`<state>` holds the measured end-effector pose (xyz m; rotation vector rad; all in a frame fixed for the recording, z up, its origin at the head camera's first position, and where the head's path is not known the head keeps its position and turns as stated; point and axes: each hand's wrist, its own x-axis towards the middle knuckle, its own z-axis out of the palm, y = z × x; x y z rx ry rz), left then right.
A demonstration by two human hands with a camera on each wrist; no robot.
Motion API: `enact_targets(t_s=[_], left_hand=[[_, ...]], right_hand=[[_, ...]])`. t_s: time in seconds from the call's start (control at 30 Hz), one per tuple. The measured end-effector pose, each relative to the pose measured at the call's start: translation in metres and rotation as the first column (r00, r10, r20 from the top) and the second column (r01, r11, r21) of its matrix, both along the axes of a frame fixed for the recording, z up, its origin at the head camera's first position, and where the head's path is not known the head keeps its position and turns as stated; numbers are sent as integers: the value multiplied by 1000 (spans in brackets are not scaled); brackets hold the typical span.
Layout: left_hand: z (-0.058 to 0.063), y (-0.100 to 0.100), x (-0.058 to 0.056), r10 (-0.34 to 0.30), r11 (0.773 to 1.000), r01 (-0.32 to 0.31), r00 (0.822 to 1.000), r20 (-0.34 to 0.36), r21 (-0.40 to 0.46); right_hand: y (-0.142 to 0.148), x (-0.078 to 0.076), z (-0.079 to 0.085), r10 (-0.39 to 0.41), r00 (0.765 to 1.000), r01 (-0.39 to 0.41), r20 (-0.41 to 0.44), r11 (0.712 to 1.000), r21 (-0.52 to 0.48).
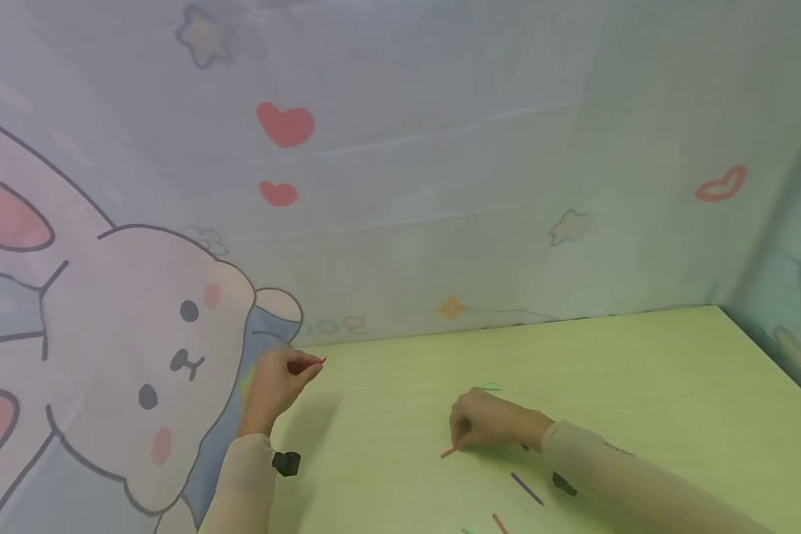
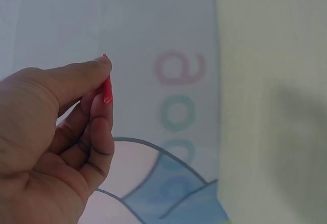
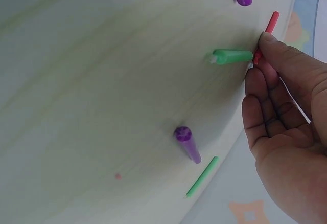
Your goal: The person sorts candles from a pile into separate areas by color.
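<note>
My left hand (image 1: 277, 382) is raised near the table's back edge, pinching a short red stick (image 2: 107, 88) between thumb and forefinger. Most of that stick shows below the thumb in the left wrist view. Low over the table, my right hand (image 1: 487, 419) pinches another thin red stick (image 3: 272, 23), its end jutting past the fingertips. Beside those fingertips lies a green stick (image 3: 232, 56) with a pale tip. A purple stick (image 3: 189, 144) and a thin green stick (image 3: 202, 177) lie farther off in the right wrist view.
On the pale yellow-green table (image 1: 641, 386), a purple stick (image 1: 527, 489) and an orange-red stick (image 1: 500, 523) lie toward the front. A patterned cloth wall (image 1: 407, 185) with a rabbit drawing (image 1: 140, 311) rises along the back and left. Black wrist cameras sit under both sleeves.
</note>
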<state>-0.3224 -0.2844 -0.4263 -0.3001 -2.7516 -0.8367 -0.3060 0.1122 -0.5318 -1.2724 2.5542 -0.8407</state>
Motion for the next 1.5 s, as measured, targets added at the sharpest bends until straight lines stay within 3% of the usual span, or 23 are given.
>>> enact_targets(t_s=[0.1,0.3,0.47,0.63,0.73,0.93,1.5], left_hand=[[-16,-9,-4,36,999,-36,998,43,-3],[-49,-18,-11,6,999,-10,997,79,52],[-77,-25,-15,19,998,-24,995,97,55],[-94,-27,-14,37,998,-41,995,91,42],[-102,-26,-14,46,998,-50,991,125,29],[-112,-21,-17,64,998,-67,987,149,13],[-117,-15,-17,72,996,-78,989,126,46]], right_hand=[[-1,0,0,-7,1000,7,4,1000,1],[0,2,0,-11,999,12,38,1000,-23],[-1,1,1,-13,998,14,57,1000,-11],[-2,1,0,-7,999,7,52,1000,4],[-2,2,-1,-12,998,12,61,1000,3],[0,3,1,-17,997,17,78,1000,-1],[0,3,0,-30,998,30,63,1000,9]])
